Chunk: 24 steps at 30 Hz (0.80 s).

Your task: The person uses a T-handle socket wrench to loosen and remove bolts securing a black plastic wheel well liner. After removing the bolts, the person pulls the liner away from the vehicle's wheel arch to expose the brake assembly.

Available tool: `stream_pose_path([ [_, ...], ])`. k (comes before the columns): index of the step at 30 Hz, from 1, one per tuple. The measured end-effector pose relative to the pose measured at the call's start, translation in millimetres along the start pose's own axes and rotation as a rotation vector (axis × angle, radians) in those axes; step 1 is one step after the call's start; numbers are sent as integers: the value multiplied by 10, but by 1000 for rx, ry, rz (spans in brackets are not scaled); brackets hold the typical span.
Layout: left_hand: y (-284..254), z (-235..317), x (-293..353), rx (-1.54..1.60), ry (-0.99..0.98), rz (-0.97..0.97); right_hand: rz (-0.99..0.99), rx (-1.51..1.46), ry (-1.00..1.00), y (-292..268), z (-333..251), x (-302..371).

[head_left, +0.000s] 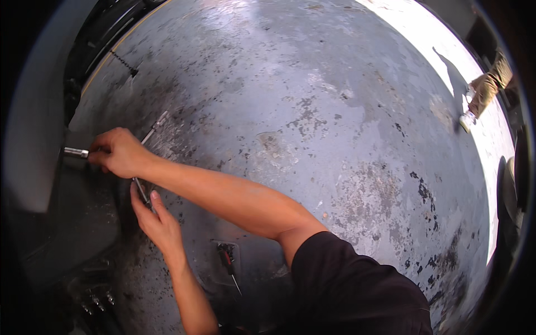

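Observation:
My right hand [120,153] reaches across to the left, its fingers closed round the end of a chrome socket-like cylinder [76,152] that points at the dark panel. Below it, my left hand [158,222] holds a slim dark metal rod [140,188] between thumb and fingers; its upper end passes behind my right wrist. Beyond that wrist a chrome bar [156,127] with a thicker end slants up to the right. Whether it joins the rod is hidden. Nearer to me, a screwdriver [226,259] with a red and black handle lies on a dark, shallow tray-like surface [215,273].
A dark vehicle panel [84,206] stands close on the left. Shiny metal parts [97,301] show at the lower left. A short chain [124,63] lies near a yellow line [120,42]. Another person's legs [484,95] are at the far right, past the worn grey floor [279,111].

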<state>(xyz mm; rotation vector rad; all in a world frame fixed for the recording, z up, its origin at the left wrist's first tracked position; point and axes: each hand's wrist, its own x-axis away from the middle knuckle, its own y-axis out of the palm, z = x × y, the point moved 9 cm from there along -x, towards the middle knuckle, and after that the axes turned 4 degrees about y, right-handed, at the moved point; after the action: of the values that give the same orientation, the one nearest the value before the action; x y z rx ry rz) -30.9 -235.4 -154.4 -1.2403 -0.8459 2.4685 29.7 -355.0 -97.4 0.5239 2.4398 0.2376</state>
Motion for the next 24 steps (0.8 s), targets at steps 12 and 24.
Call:
stream_pose_path([
  [12, 51, -434, -336, -20, -241, 16, 225, 834, -232, -713, -152, 18],
  [24, 138, -568, -449, -50, -126, -8, 322, -947, 563, -988, 1144, 357],
])
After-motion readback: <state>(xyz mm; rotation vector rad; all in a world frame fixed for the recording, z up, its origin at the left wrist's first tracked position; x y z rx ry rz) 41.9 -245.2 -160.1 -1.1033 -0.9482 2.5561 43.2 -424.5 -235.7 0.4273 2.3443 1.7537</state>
